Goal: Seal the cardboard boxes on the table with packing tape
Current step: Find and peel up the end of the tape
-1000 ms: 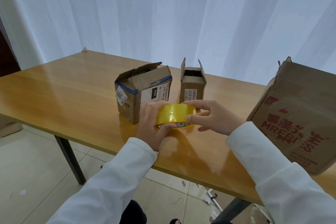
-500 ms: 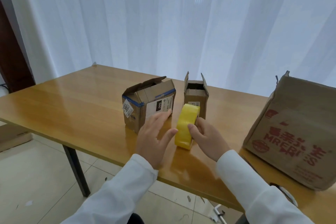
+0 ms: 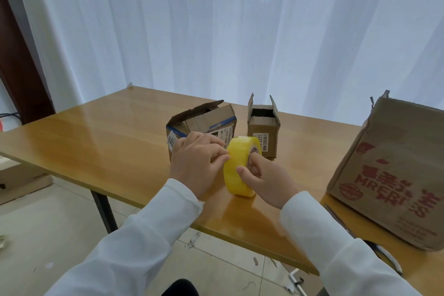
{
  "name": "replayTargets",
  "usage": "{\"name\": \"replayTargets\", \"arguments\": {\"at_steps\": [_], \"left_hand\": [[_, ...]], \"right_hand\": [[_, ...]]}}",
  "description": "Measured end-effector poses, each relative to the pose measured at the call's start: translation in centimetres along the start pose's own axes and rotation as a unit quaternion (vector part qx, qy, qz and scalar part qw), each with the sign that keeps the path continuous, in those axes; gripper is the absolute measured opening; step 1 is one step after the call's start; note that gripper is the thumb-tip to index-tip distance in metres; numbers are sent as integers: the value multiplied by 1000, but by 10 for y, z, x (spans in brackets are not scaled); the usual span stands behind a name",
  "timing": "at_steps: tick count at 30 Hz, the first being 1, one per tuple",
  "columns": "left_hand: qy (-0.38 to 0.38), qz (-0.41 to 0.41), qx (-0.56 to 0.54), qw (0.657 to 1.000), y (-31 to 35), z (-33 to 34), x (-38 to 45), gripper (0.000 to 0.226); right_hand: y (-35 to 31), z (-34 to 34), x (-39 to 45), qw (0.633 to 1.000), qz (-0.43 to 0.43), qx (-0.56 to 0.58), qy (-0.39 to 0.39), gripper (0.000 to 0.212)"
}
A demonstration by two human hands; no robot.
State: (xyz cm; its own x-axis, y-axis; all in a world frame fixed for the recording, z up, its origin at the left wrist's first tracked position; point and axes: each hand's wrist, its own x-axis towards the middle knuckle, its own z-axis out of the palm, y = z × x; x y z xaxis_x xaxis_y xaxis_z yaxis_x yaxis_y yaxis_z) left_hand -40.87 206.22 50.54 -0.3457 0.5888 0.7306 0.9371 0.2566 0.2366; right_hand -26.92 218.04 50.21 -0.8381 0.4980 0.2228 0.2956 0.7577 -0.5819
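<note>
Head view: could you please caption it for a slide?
Both hands hold the tape roll upright before two open boxes.

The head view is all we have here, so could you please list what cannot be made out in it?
- Yellow packing tape roll: its loose end is not discernible; the left hand covers one side.
- Blue-taped open cardboard box: its lower front is hidden behind the left hand.
- Small upright open cardboard box: its interior is dark.
- Large red-printed cardboard box: cut off by the right edge.
</note>
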Motion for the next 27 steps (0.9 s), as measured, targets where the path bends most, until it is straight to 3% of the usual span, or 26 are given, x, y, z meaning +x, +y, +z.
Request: {"name": "replayTargets", "arguments": {"at_steps": [7, 17, 22, 25, 27], "left_hand": [[17, 30, 73, 997, 4, 0, 0, 24], [-16, -3, -91, 996, 8, 0, -13, 22], [-135, -49, -96, 985, 2, -2, -1, 21], [-96, 91, 22, 991, -1, -4, 6, 23], [-70, 178, 79, 978, -1, -5, 11, 27]], "right_hand": [[-3, 4, 0, 999, -10, -43, 4, 31], [0, 2, -1, 999, -28, -15, -18, 26], [2, 5, -1, 999, -32, -4, -7, 37], [0, 7, 0, 999, -43, -17, 3, 47], [-4, 8, 4, 998, -47, -27, 18, 32]]}}
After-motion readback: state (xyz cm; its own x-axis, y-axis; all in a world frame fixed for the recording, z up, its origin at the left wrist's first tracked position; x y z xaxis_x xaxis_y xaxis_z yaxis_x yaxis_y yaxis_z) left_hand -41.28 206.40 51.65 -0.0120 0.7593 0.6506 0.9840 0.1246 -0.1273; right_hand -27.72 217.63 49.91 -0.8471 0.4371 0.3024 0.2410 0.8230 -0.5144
